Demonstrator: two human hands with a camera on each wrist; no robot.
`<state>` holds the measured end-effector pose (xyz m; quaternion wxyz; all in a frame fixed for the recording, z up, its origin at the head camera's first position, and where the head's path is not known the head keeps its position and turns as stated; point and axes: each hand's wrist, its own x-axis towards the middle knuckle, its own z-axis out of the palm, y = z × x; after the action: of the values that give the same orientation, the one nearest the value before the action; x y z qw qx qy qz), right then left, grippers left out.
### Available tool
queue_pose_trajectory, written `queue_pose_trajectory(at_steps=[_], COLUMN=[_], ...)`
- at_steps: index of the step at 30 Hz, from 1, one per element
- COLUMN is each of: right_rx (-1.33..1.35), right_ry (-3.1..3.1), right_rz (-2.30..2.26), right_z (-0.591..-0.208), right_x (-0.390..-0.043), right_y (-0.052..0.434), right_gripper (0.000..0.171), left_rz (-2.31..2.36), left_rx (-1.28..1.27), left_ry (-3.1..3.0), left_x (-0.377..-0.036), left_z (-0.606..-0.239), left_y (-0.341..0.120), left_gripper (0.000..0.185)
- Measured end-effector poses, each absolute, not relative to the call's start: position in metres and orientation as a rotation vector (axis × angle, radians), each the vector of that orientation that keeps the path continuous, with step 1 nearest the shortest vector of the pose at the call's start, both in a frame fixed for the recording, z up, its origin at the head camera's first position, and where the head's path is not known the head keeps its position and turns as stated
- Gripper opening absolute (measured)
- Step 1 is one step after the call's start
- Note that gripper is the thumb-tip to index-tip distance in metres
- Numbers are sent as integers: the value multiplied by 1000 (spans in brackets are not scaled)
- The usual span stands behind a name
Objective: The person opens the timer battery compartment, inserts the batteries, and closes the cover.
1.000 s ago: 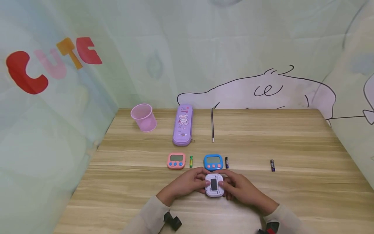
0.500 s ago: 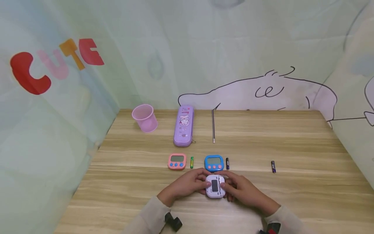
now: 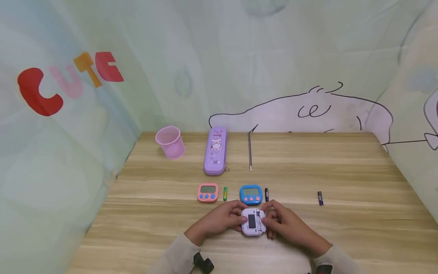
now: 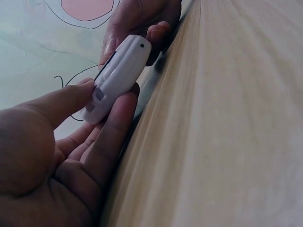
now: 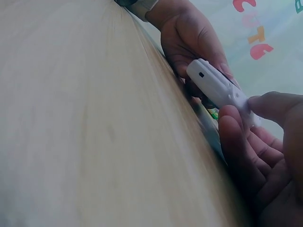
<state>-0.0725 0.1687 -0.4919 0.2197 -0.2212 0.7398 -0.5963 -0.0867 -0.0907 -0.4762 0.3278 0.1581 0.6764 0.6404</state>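
Observation:
Between both hands is a white timer point(image 3: 254, 232), its back turned up with a dark rectangle and a narrow uncovered battery slot along the right side. My left hand point(image 3: 220, 219) grips its left edge, thumb on the back and fingers beneath. At the opposite edge my right hand point(image 3: 289, 228) pinches it, thumb tip beside the slot. In the left wrist view the timer point(image 4: 118, 71) is tilted, close above the table. The right wrist view shows the right thumb and forefinger on the near end of the timer point(image 5: 215, 87). Just beyond the hands lies a blue timer point(image 3: 251, 195).
A pink timer point(image 3: 207, 193), a green battery point(image 3: 225, 193) and a dark battery point(image 3: 266, 194) line up behind the hands. Another dark battery point(image 3: 320, 198) lies to the right. Farther back are a pink cup point(image 3: 172, 146), a purple pencil case point(image 3: 215, 152) and a pencil point(image 3: 250, 152).
The timer's battery slot, covered a second ago, now shows uncovered. My right thumb and fingers have shifted slightly right; the left hand keeps its grip. The head view has tilted slightly up.

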Motion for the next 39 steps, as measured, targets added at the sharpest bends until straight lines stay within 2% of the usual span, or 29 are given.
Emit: queue_pose_trajectory(at_steps=[19, 39], right_rx=[-620, -539], right_ry=[1930, 2362], right_rz=[-1787, -1665], right_z=[-491, -493], right_x=[-64, -67], right_y=[173, 184], right_gripper=[29, 30], left_rz=[1714, 1710], left_rx=[448, 460], left_ry=[1742, 1755], left_x=[-82, -86], left_z=[-483, -479], left_y=[-91, -92], left_gripper=[29, 31])
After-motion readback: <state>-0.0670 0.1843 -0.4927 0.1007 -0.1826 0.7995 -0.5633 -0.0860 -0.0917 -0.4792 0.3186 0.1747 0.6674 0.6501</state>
